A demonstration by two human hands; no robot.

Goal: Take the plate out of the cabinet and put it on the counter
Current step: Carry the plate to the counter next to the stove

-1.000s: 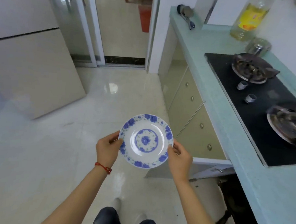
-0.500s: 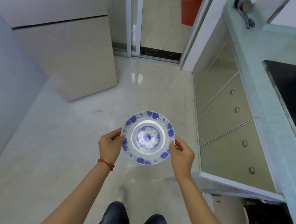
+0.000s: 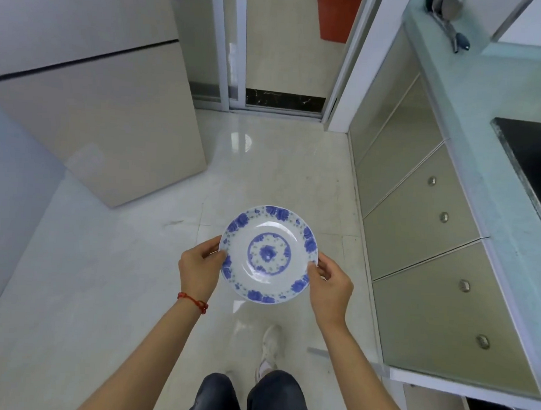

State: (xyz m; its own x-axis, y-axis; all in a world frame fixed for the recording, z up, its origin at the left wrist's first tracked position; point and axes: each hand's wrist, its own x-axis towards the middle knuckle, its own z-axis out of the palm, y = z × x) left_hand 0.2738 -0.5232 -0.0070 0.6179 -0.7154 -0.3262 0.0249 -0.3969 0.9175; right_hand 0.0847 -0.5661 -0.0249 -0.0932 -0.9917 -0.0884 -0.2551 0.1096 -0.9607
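Pale glossy floor tiles (image 3: 124,291) fill the kitchen, with a pale green worktop (image 3: 489,129) running along the right above closed drawers (image 3: 420,220). A person stands over the open floor holding a white plate (image 3: 269,255) with blue flowers, level and face up, well apart from the worktop. Their left hand (image 3: 198,271) pinches its left rim and their right hand (image 3: 330,286) grips the right rim. A red string (image 3: 193,301) circles the left wrist.
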